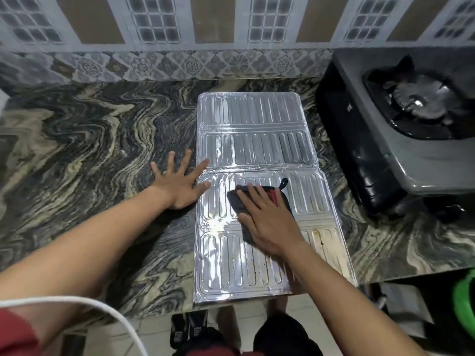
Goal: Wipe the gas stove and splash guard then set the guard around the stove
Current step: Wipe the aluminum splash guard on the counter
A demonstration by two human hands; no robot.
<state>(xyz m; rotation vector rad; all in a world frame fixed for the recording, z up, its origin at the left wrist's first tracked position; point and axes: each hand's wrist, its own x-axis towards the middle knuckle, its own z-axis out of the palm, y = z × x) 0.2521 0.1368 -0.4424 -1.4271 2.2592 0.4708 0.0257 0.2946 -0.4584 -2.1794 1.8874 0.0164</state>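
Note:
The ribbed silver splash guard [254, 150] lies unfolded and flat on the marbled counter, its near end hanging over the front edge. My right hand [267, 219] presses flat on a dark cloth [237, 199] with a red patch and a hanging loop, on the guard's near panel. My left hand [180, 183] is spread flat on the counter, thumb and forefinger resting on the guard's left edge. The grey gas stove [401, 119] with a black burner stands at the right, apart from the guard. Brownish stains show on the near panel's right side.
The marbled counter [90, 140] stretches wide to the left. A tiled wall [231, 62] runs along the back. Below the counter edge are a green object [465, 307], the floor and my legs. A white cable [102, 308] crosses the lower left.

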